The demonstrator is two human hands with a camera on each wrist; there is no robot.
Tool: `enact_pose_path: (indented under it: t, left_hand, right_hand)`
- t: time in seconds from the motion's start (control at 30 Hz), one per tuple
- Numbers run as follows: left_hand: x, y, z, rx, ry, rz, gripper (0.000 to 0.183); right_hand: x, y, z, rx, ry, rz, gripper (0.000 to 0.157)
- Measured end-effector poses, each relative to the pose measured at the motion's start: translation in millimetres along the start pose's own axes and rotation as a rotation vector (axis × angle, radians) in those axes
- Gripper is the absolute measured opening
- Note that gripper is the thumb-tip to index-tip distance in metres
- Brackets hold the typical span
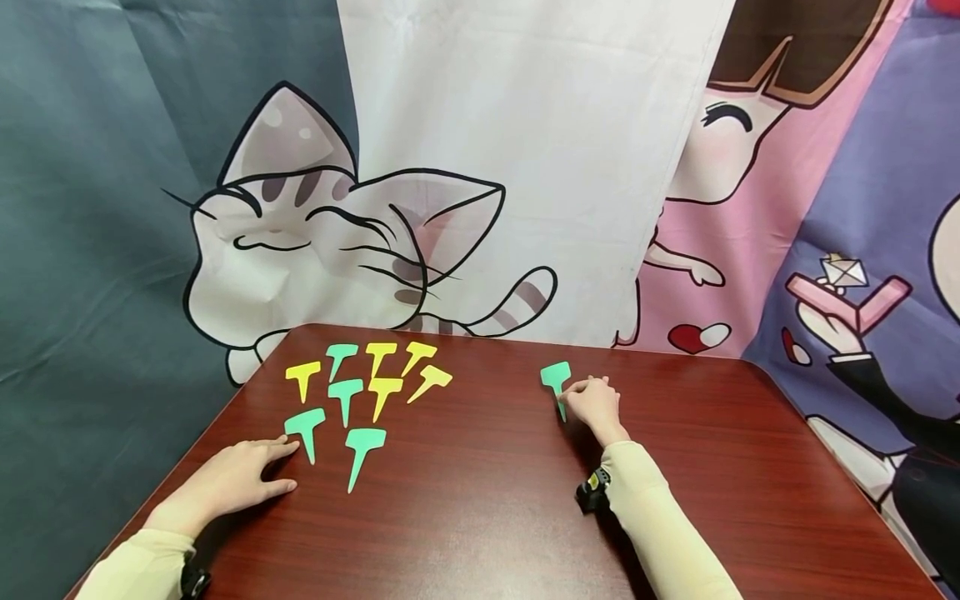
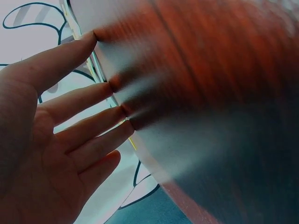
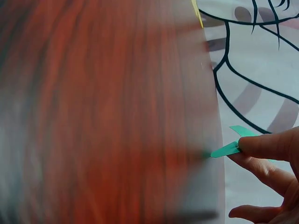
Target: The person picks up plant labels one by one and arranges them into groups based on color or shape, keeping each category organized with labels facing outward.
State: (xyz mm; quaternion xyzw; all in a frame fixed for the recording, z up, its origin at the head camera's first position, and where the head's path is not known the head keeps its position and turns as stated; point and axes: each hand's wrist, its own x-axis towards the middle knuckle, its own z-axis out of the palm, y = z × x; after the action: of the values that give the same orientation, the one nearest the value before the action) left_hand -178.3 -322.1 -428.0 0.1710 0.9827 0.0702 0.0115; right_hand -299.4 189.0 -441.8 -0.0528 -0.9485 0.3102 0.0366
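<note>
A printed cloth [image 1: 525, 108] hangs behind a dark red-brown table [image 1: 465, 525]. At the table's left side, the left hand [image 1: 232, 479] lies low, fingers straight and thumb apart, gripping nothing. Its fingertips are at the edge of the nearest green tag [image 1: 306, 422]; whether they touch it, I cannot tell from here.

Rightward of that hand lies a loose group: five yellow tags [image 1: 381, 349] and four green ones, all T-shaped, the nearest green one included. They lie apart or just beside one another, stems pointing roughly toward the person.

Well to the right, the right hand [image 1: 596, 406] pinches the stem of a lone green tag [image 1: 556, 374] between thumb and finger, its crossbar facing the cloth. Whether the stem's tip meets the table is unclear.

Judgement: the step in hand is placing or picking up this tag; the next move calls for a light, steady pinch, keeping the thin stem unbent.
</note>
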Motion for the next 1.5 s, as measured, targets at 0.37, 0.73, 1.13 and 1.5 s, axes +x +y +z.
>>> enact_pose_path:
  t: [0.37, 0.73, 1.13, 1.5]
  left_hand:
    - [-0.3, 1.8, -1.3, -0.015, -0.031, -0.015, 0.063]
    - [0.5, 2.2, -2.0, -0.010, -0.035, -0.015, 0.063]
    - [1.7, 0.9, -1.8, -0.012, -0.044, -0.020, 0.063]
    - [1.2, 1.1, -1.6, -0.014, -0.039, -0.013, 0.063]
  right_hand:
    - [3.2, 24.0, -15.2, -0.039, 0.017, 0.042, 0.022]
    - [5.8, 43.9, -31.9, -0.067, 0.015, 0.080, 0.026]
    - [5.6, 62.7, -44.0, -0.063, -0.002, 0.120, 0.025]
    - [2.4, 72.6, -54.9, -0.051, 0.016, 0.178, 0.025]
